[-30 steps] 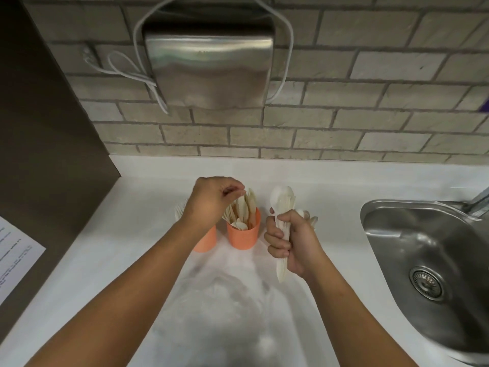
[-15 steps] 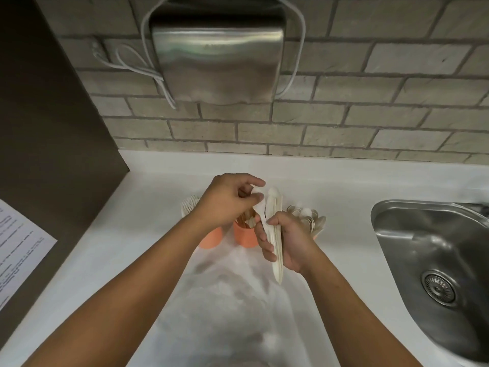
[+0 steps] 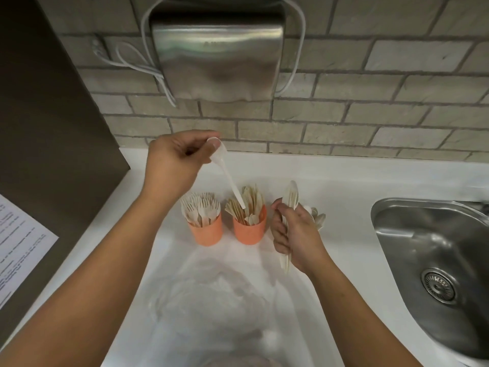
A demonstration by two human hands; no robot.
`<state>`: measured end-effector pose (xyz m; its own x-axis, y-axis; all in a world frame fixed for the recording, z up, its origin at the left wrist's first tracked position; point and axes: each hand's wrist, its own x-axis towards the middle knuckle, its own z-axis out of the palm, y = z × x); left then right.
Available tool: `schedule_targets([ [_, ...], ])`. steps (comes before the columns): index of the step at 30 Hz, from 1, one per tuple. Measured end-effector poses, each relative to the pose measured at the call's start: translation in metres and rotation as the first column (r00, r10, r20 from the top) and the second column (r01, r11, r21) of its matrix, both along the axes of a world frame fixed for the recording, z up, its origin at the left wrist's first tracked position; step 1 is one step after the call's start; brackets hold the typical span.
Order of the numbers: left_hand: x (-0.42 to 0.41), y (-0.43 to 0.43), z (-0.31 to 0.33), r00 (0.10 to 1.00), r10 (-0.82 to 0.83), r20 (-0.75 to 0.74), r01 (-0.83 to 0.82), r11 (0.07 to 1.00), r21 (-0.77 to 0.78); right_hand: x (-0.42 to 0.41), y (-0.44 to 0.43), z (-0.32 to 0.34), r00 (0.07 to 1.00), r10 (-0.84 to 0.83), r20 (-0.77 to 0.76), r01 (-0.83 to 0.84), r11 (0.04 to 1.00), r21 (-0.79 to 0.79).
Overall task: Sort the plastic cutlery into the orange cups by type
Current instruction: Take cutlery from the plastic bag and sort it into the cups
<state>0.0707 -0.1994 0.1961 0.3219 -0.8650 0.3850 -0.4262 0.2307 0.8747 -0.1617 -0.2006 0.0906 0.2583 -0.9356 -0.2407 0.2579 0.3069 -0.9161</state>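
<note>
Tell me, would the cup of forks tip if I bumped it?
Probably, if bumped hard: the forks stick up above the orange cup, making it top-heavy. It likely feels light and may slide on the smooth counter.

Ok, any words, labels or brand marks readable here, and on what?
White printed paper sheet at the left edge: lines of black print, too blurred to read.
Stainless steel wall dryer: faint mark on its front, too small to read.
Orange plastic cups: no lettering visible.
</note>
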Motion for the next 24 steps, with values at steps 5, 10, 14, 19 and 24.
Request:
schedule_targets([
  [5,-0.013,0.007,-0.015,0.984,-0.104,0.147,0.103,0.995,0.016,0.002,0.008,0.009,0.985,-0.05,-0.168,0.024,0.987,-0.158],
  [10,-0.051,0.009,-0.033,0.947,-0.248,0.205,0.238,0.969,0.071,0.0,0.014,0.028,0.95,-0.093,-0.299,-0.029,0.924,-0.381],
  [14,-0.071,0.007,-0.037,0.937,-0.314,0.155,0.293,0.945,0.145,-0.016,0.014,0.03,0.971,0.02,-0.237,-0.071,0.975,-0.21],
  [19,-0.082,0.001,-0.04,0.894,-0.442,0.076,0.405,0.868,0.286,-0.033,0.016,0.026,0.965,0.185,-0.184,-0.21,0.97,-0.126],
  [24,-0.085,-0.002,-0.042,0.955,-0.288,-0.075,0.298,0.917,0.264,-0.038,0.015,0.017,0.973,0.225,0.053,-0.225,0.974,-0.005],
])
